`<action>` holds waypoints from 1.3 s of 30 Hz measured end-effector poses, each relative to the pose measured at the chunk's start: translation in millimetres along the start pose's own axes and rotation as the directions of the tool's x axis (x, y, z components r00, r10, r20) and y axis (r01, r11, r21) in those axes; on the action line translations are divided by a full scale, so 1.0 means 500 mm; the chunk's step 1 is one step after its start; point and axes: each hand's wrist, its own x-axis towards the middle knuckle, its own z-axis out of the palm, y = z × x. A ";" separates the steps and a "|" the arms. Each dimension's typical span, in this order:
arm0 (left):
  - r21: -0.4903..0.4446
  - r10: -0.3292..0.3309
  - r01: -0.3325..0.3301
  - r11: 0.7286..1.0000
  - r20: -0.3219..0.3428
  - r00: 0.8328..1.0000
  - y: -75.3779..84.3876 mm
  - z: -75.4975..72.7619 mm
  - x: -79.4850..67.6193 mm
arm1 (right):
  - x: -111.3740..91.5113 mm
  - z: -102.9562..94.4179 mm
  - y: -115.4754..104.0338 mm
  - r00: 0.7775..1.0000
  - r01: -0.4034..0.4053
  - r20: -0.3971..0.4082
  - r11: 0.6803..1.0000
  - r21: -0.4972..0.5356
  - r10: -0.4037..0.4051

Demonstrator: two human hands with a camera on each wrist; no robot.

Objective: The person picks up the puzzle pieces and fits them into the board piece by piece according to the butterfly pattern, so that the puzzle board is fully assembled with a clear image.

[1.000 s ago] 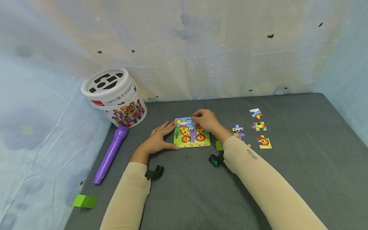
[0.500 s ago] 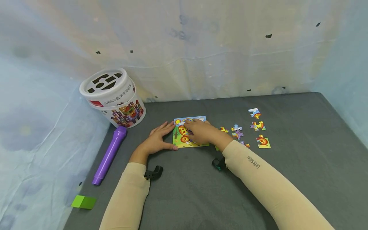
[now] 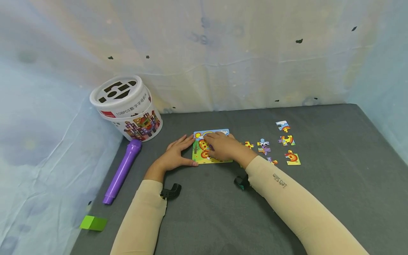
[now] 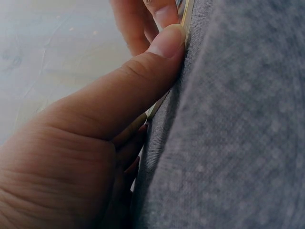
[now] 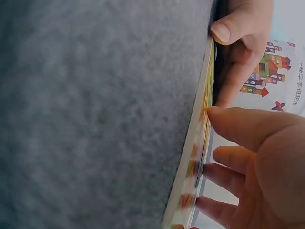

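lettering (image 3: 134,105) on the white tub (image 3: 143,126) reads "108pcs" before chinese characters; the right sleeve (image 3: 296,202) says "letsslim". the surface (image 3: 204,209) looks like grey fabric, with pale patterned sheeting (image 3: 239,74) behind it. the puzzle board (image 3: 199,157) lies flat mid-surface. the left hand (image 3: 176,154), thumb and fingers spread, touches its left edge; the right hand (image 3: 224,147), fingers extended, rests on its face. loose puzzle pieces (image 3: 264,147) lie to the right.
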 end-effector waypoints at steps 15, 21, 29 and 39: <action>0.007 -0.058 0.058 0.998 -0.002 0.998 -0.010 0.002 0.001 | 0.008 0.017 -0.004 0.997 -0.036 0.066 0.993 0.112 0.029; 0.008 -0.065 0.065 0.998 0.017 0.998 0.006 0.003 -0.001 | -0.008 0.015 0.003 0.998 0.011 -0.056 0.963 0.270 0.005; 0.011 -0.064 0.064 0.998 0.019 0.998 0.023 -0.004 -0.004 | -0.066 0.006 0.031 0.978 0.164 -0.202 0.807 0.568 -0.057; -0.017 -0.036 0.036 0.999 0.009 0.999 0.015 -0.005 -0.001 | -0.146 -0.008 0.114 0.934 0.332 -0.355 0.471 0.818 -0.043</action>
